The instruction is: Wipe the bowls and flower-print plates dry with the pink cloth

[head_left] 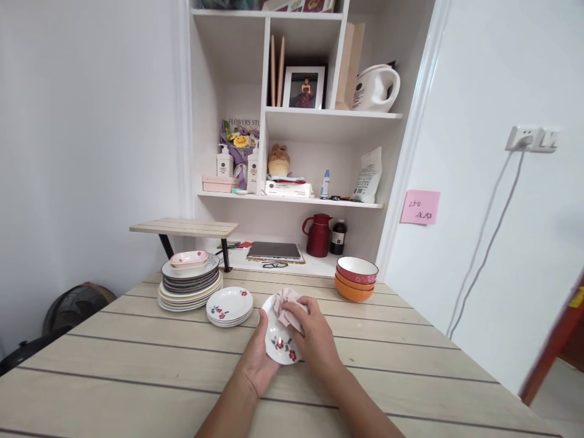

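In the head view, my left hand [260, 359] grips a small white plate [279, 340] by its left edge, thumb on the rim. The plate is tilted above the table and has red flowers with dark leaves. My right hand [314, 334] is closed on a pale pink cloth [288, 304], pressed against the plate's upper part. Left of my hands lies a short stack of matching flowered plates [229, 305]. Behind it rises a taller stack of larger plates [191, 283], topped by a pink spotted dish [188, 259].
Stacked bowls [356, 280], red over orange, stand at the right rear of the slatted table [150, 371]. A small raised shelf [185, 227] is at the left rear. Behind the table, a white shelf unit holds a red jug [318, 235], a dark bottle [338, 237] and a laptop [274, 250].
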Demonstrator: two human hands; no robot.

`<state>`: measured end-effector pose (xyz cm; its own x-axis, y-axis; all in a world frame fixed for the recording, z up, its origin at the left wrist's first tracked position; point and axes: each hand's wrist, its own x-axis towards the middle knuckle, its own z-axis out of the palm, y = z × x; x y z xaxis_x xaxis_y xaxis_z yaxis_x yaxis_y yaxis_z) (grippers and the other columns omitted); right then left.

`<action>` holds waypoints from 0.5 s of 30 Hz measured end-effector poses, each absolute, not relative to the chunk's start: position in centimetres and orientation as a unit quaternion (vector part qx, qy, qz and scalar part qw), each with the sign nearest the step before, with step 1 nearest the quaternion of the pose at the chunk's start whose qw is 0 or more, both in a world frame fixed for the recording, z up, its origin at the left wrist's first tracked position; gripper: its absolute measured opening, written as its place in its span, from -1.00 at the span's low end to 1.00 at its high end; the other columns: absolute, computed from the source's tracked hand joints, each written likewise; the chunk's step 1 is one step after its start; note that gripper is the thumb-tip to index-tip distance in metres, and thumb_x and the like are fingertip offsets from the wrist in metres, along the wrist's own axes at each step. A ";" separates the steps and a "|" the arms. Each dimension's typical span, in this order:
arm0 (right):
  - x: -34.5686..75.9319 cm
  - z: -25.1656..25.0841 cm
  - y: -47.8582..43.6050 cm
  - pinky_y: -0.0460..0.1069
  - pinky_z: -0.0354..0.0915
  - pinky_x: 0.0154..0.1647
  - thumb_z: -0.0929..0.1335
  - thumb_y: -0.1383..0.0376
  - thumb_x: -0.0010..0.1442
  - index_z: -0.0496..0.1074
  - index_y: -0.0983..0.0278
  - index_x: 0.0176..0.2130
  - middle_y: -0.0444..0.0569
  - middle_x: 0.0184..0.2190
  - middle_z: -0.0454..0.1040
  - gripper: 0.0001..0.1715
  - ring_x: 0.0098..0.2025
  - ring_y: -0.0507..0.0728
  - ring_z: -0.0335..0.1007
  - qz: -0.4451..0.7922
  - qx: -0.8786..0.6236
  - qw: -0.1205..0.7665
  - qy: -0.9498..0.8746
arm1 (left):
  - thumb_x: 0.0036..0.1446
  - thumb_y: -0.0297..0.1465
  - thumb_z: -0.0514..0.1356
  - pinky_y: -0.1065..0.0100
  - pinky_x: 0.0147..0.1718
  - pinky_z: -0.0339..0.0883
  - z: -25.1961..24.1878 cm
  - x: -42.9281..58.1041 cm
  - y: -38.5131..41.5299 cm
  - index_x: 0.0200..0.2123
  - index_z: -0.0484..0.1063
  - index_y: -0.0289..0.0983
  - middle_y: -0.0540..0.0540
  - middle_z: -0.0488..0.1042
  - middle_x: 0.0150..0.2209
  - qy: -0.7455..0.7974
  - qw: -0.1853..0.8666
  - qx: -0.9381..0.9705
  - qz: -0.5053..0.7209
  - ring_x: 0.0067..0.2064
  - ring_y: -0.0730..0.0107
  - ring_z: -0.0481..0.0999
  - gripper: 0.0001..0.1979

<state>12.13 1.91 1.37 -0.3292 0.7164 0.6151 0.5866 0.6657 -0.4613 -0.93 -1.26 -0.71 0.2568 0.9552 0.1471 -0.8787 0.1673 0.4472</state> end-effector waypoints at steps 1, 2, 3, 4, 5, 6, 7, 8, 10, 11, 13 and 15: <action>12.1 1.4 2.0 0.09 0.29 -0.02 0.27 0.55 0.02 0.42 -0.01 0.03 -0.01 0.05 0.25 -0.33 0.00 0.21 0.32 0.079 -0.403 0.419 -0.810 | 0.27 -0.06 0.04 0.05 0.22 0.12 -0.8 -1.0 -1.2 0.22 0.30 -0.24 -0.26 0.48 0.10 0.081 0.759 0.229 0.604 0.20 0.06 0.39 -0.44; 12.1 1.4 2.0 0.08 0.30 -0.04 0.27 0.54 0.03 0.42 -0.01 0.03 -0.01 0.04 0.25 -0.34 -0.01 0.21 0.33 0.080 -0.404 0.419 -0.809 | 0.28 -0.07 0.04 0.04 0.22 0.11 -0.8 -1.0 -1.1 0.23 0.29 -0.25 -0.26 0.48 0.11 0.077 0.759 0.230 0.605 0.21 0.06 0.38 -0.44; 12.2 1.4 2.1 0.07 0.30 -0.06 0.27 0.53 0.03 0.42 -0.01 0.03 -0.01 0.04 0.25 -0.35 -0.01 0.21 0.33 0.082 -0.407 0.417 -0.809 | 0.28 -0.08 0.03 0.04 0.23 0.10 -0.9 -1.1 -1.1 0.24 0.28 -0.25 -0.27 0.47 0.12 0.071 0.757 0.231 0.607 0.21 0.06 0.37 -0.44; 12.2 1.3 2.1 0.06 0.31 -0.08 0.28 0.53 0.03 0.42 0.00 0.02 -0.02 0.04 0.25 -0.36 -0.02 0.20 0.34 0.084 -0.411 0.414 -0.808 | 0.29 -0.09 0.03 0.04 0.23 0.10 -1.0 -1.3 -0.9 0.24 0.27 -0.25 -0.26 0.46 0.13 0.064 0.752 0.231 0.613 0.22 0.06 0.37 -0.44; 12.2 1.3 2.2 0.05 0.32 -0.11 0.28 0.52 0.03 0.43 0.01 0.01 -0.02 0.03 0.25 -0.38 -0.04 0.20 0.35 0.087 -0.416 0.409 -0.807 | 0.29 -0.09 0.03 0.03 0.24 0.09 -1.1 -1.4 -0.8 0.25 0.26 -0.24 -0.26 0.45 0.14 0.057 0.745 0.231 0.624 0.22 0.06 0.37 -0.44; 12.3 1.2 2.2 0.03 0.32 -0.14 0.28 0.51 0.02 0.43 0.02 -0.01 -0.02 0.02 0.26 -0.40 -0.06 0.19 0.36 0.093 -0.423 0.404 -0.806 | 0.30 -0.10 0.02 0.03 0.24 0.09 -1.2 -1.7 -0.7 0.26 0.25 -0.23 -0.26 0.44 0.15 0.051 0.733 0.228 0.638 0.21 0.07 0.37 -0.45; 12.4 1.2 2.3 0.02 0.32 -0.17 0.28 0.50 0.02 0.43 0.04 -0.02 -0.02 0.01 0.26 -0.43 -0.09 0.18 0.37 0.100 -0.429 0.399 -0.805 | 0.30 -0.10 0.02 0.03 0.25 0.08 -1.3 -1.9 -0.5 0.27 0.24 -0.23 -0.26 0.44 0.15 0.048 0.721 0.224 0.654 0.21 0.07 0.37 -0.45; 12.5 1.1 2.4 0.00 0.31 -0.19 0.28 0.50 0.03 0.44 0.06 -0.04 -0.03 -0.02 0.27 -0.46 -0.12 0.16 0.38 0.109 -0.432 0.394 -0.804 | 0.30 -0.10 0.02 0.03 0.25 0.08 -1.4 -2.2 -0.4 0.27 0.22 -0.22 -0.25 0.44 0.15 0.046 0.709 0.218 0.669 0.21 0.07 0.38 -0.44; 12.7 1.0 2.4 -0.03 0.30 -0.20 0.28 0.49 0.03 0.43 0.09 -0.06 -0.06 -0.07 0.29 -0.49 -0.18 0.12 0.39 0.130 -0.425 0.385 -0.809 | 0.29 -0.09 0.03 0.03 0.25 0.08 -1.5 -2.7 -0.2 0.28 0.20 -0.19 -0.25 0.44 0.15 0.048 0.691 0.203 0.692 0.19 0.08 0.40 -0.43; 12.8 1.1 2.3 -0.04 0.29 -0.21 0.27 0.50 0.02 0.43 0.09 -0.08 -0.08 -0.10 0.30 -0.50 -0.21 0.10 0.39 0.138 -0.417 0.380 -0.814 | 0.29 -0.09 0.03 0.04 0.25 0.08 -1.5 -2.9 -0.1 0.29 0.20 -0.18 -0.24 0.44 0.15 0.049 0.684 0.195 0.701 0.19 0.09 0.41 -0.43; 12.9 1.2 2.0 -0.06 0.26 -0.22 0.27 0.52 -0.01 0.43 0.10 -0.11 -0.11 -0.15 0.31 -0.49 -0.24 0.07 0.38 0.147 -0.397 0.366 -0.829 | 0.28 -0.10 0.05 0.04 0.25 0.10 -1.4 -3.1 -0.1 0.28 0.21 -0.18 -0.24 0.45 0.14 0.059 0.675 0.184 0.712 0.17 0.10 0.42 -0.43; 12.9 1.4 1.6 -0.07 0.24 -0.22 0.26 0.53 -0.02 0.43 0.09 -0.12 -0.13 -0.16 0.32 -0.49 -0.25 0.07 0.38 0.146 -0.381 0.356 -0.841 | 0.28 -0.12 0.07 0.04 0.24 0.13 -1.3 -3.2 -0.2 0.27 0.24 -0.19 -0.23 0.47 0.12 0.073 0.673 0.182 0.714 0.15 0.10 0.44 -0.45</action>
<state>12.86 1.55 1.35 -0.4564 0.7447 0.4869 0.5372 0.6669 -0.5164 -3.16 -0.22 -1.33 -0.0290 0.9866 0.1608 -0.9332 -0.0843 0.3493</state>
